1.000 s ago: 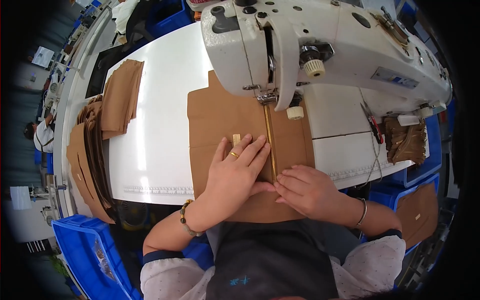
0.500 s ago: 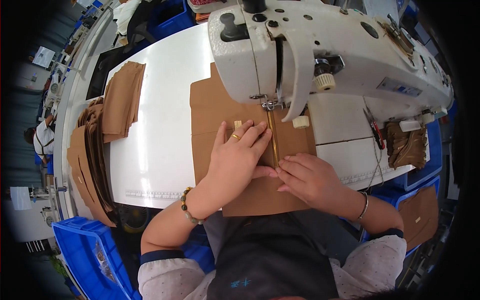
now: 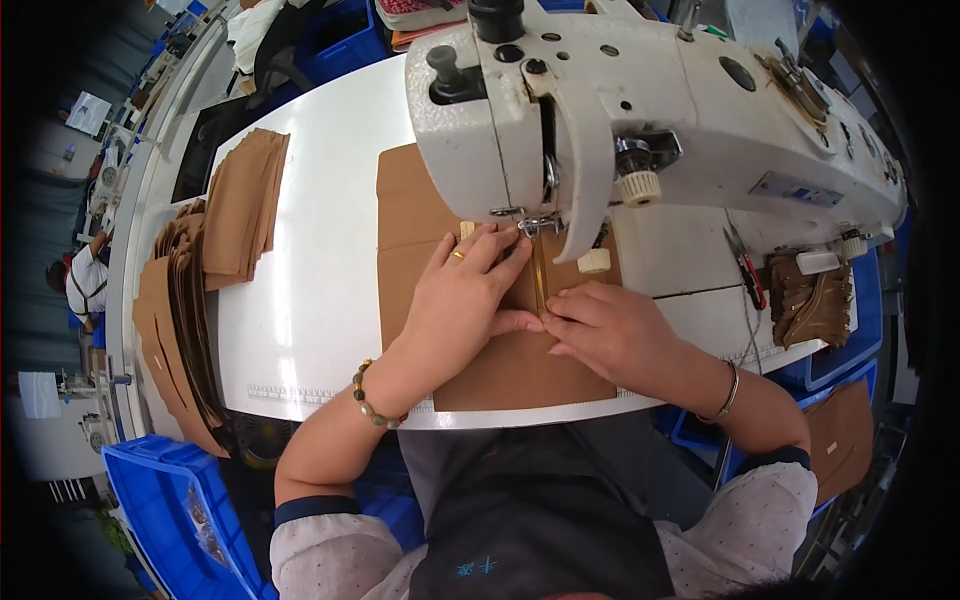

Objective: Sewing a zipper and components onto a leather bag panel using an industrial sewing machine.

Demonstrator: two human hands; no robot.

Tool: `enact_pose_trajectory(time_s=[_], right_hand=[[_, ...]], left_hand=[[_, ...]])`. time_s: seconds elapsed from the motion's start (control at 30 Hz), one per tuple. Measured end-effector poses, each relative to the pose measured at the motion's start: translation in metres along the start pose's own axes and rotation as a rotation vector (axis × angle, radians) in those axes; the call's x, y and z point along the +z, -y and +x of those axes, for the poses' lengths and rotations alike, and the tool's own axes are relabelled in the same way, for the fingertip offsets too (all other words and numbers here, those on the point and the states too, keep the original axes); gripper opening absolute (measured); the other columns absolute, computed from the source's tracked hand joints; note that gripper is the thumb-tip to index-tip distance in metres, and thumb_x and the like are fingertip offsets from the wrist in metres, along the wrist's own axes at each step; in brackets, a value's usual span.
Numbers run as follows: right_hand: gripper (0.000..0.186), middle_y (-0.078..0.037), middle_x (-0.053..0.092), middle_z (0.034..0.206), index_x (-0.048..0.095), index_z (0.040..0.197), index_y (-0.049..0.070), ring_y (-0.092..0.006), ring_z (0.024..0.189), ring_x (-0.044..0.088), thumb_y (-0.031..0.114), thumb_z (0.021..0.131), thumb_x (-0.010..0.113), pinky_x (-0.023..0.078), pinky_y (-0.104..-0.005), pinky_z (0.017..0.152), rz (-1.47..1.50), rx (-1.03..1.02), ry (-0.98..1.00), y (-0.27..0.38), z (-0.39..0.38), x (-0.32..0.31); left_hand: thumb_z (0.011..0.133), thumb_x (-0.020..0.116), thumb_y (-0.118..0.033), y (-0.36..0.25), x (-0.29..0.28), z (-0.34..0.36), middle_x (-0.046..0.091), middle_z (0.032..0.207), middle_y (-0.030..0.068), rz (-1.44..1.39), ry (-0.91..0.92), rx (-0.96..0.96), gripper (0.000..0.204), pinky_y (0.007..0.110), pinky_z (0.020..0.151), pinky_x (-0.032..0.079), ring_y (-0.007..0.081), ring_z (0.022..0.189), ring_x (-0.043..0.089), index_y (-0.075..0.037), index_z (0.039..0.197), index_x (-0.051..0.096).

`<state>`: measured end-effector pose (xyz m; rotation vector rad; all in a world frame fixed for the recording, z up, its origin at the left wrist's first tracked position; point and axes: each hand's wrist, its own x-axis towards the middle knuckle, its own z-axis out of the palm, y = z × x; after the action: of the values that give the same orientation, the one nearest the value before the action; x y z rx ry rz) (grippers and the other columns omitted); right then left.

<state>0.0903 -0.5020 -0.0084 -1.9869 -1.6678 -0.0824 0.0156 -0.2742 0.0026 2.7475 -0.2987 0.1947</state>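
Under both flat-pressed palms lies a flat brown leather panel [image 3: 450, 365]: left hand [image 3: 470, 295] spread wide, right hand [image 3: 605, 330] fingers together, beside the white sewing machine [image 3: 640, 120] on the white table [image 3: 300, 300].

Needle tip behind sewing machine [image 3: 640, 130] head

You get bright, even light; glare streaks the white table [image 3: 310, 300] left of the sewing machine [image 3: 640, 130], edges bend darkly.

A white table [image 3: 310, 300] carries brown fabric [image 3: 420, 215], a folded stack [image 3: 245, 205] and a sewing machine [image 3: 650, 110].
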Motion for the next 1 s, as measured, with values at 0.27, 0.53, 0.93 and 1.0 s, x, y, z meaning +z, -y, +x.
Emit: enact_pose_trajectory(time_s=[0.27, 0.53, 0.93, 1.0], right_hand=[[0.055, -0.007, 0.065, 0.119, 0.069, 0.113, 0.004, -0.0265, 0.107, 0.061, 0.034, 0.070, 0.084, 0.053, -0.0396, 0.092, -0.026, 0.047, -0.021, -0.008, 0.005, -0.006], [0.060, -0.007, 0.064, 0.120, 0.069, 0.113, 0.004, -0.0264, 0.111, 0.059, 0.040, 0.067, 0.083, 0.052, -0.0400, 0.095, -0.090, 0.029, -0.008, -0.008, 0.003, -0.002], [0.060, -0.008, 0.063, 0.117, 0.069, 0.111, 0.001, -0.0258, 0.107, 0.059, 0.040, 0.068, 0.083, 0.052, -0.0383, 0.090, -0.127, -0.009, -0.035, -0.006, 0.004, 0.000], [0.060, -0.008, 0.063, 0.114, 0.069, 0.111, 0.001, -0.0256, 0.105, 0.059, 0.040, 0.068, 0.083, 0.052, -0.0381, 0.089, -0.132, -0.015, -0.025, -0.007, 0.004, -0.001]], left_hand=[[0.084, 0.081, -0.035, -0.010, 0.012, -0.030, 0.062, 0.138, 0.0150, -0.101, -0.111, -0.022, 0.064, 0.052, 0.110, 0.048, 0.0377, 0.135, 0.056, 0.002, 0.133, 0.063], [0.082, 0.083, -0.028, -0.017, 0.019, -0.033, 0.061, 0.140, 0.0166, -0.058, -0.154, 0.011, 0.062, 0.050, 0.112, 0.047, 0.0376, 0.128, 0.059, 0.001, 0.132, 0.062], [0.081, 0.081, -0.031, -0.025, 0.015, -0.028, 0.061, 0.141, 0.0135, 0.027, -0.102, 0.026, 0.063, 0.049, 0.111, 0.048, 0.0360, 0.133, 0.057, 0.000, 0.133, 0.064], [0.081, 0.081, -0.031, -0.023, 0.012, -0.026, 0.062, 0.140, 0.0131, 0.050, -0.071, 0.047, 0.061, 0.046, 0.109, 0.050, 0.0349, 0.133, 0.058, -0.001, 0.132, 0.065]])
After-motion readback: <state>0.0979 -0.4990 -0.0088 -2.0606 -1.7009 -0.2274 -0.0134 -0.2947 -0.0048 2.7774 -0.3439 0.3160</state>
